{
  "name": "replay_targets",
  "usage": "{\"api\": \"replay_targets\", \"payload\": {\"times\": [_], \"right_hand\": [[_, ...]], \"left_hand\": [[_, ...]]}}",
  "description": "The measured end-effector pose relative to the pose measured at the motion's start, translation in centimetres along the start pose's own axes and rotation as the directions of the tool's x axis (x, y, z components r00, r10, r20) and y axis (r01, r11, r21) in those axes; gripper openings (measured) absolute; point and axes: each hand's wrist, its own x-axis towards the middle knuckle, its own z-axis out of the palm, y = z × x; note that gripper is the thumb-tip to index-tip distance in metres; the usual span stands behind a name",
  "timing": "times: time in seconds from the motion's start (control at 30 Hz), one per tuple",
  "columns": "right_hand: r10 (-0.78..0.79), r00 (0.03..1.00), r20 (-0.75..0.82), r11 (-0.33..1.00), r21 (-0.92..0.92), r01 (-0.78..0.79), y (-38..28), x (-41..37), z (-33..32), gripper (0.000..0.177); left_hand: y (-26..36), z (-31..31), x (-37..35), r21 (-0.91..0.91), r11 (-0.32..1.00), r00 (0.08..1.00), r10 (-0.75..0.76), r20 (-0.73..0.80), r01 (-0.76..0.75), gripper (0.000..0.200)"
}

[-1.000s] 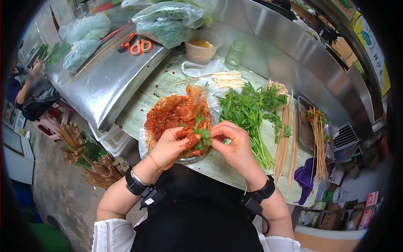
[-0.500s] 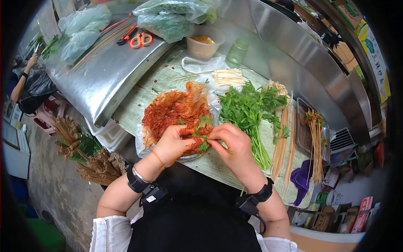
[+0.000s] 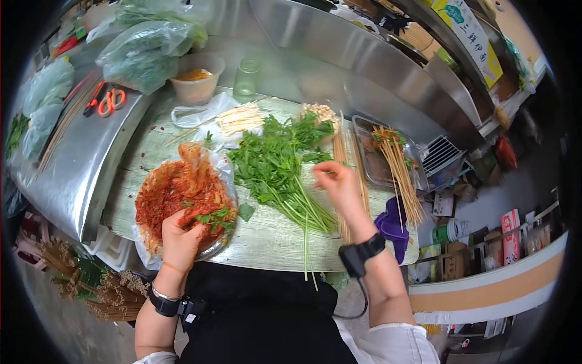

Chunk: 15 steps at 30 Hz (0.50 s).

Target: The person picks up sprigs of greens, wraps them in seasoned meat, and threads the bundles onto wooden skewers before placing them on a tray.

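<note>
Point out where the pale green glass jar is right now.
In the head view, the pale green glass jar stands at the back, just right of the translucent plastic tub.

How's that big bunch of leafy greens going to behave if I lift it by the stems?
The leafy greens will probably droop, since their stems look long and thin. A few may slip free: I see no tie, and two already stray over the table edge.
</note>
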Motion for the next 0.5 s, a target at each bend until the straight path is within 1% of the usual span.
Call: {"api": "replay_targets", "payload": {"times": [0.03,0.07,0.1,0.13,0.17,0.2,0.23,0.37,0.4,0.43,0.47,0.5], "right_hand": [[-0.093,0.993,-0.076,0.931,-0.359,0.06,1.8,0.6,-2.5,0.012],[-0.205,0.973,-0.11,0.736,-0.673,0.079,3.5,1.2,-4.9,0.012],[-0.073,0.993,-0.094,0.616,-0.787,-0.029,5.7,1.6,-7.0,0.013],[0.063,0.993,-0.101,0.466,-0.877,-0.119,6.2,1.8,-8.1,0.016],[0.062,0.993,-0.105,0.46,-0.879,-0.122,7.0,1.9,-8.7,0.016],[0.264,0.96,-0.095,0.539,-0.811,-0.228,7.0,2.0,-9.0,0.017],[0.453,0.89,-0.058,0.588,-0.731,-0.347,7.1,2.0,-9.2,0.018],[0.465,0.881,-0.086,0.582,-0.72,-0.378,9.5,2.4,-9.7,0.018],[0.511,0.855,-0.086,0.684,-0.561,-0.466,9.3,2.1,-10.1,0.017],[0.555,0.828,-0.075,0.753,-0.378,-0.539,9.1,1.9,-10.3,0.016],[0.555,0.829,-0.073,0.754,-0.378,-0.538,8.9,1.7,-10.6,0.016],[0.573,0.817,-0.057,0.788,-0.236,-0.569,8.2,1.3,-10.8,0.013]], "left_hand": [[-0.1,-0.1,-0.1,-0.012,1.0,1.0,0.001,0.01,-0.001,0.026],[-0.2,0.0,0.0,-0.019,1.0,1.0,-0.005,0.002,0.005,0.026],[-0.3,0.0,0.1,-0.026,1.0,1.0,-0.011,-0.007,0.011,0.026],[-0.5,-0.1,0.1,-0.035,0.999,1.0,-0.011,-0.001,0.011,0.026],[-0.7,-0.2,0.2,-0.047,0.999,1.0,-0.009,-0.008,0.008,0.025],[-0.8,-0.2,0.3,-0.054,0.998,1.0,-0.008,-0.016,0.007,0.025],[-0.7,0.0,0.2,-0.053,0.998,1.0,-0.016,-0.02,0.015,0.026],[-1.2,-0.1,0.3,0.007,1.0,1.0,0.025,0.001,-0.025,0.026],[-1.3,-0.1,0.4,-0.011,1.0,1.0,0.02,-0.018,-0.02,0.026],[-1.3,-0.1,0.4,-0.03,0.999,0.999,0.015,-0.037,-0.016,0.027],[-1.3,-0.2,0.4,-0.029,0.999,0.999,0.016,-0.038,-0.017,0.027],[-1.4,-0.2,0.4,-0.031,1.0,0.999,0.002,-0.039,-0.003,0.027]]}}
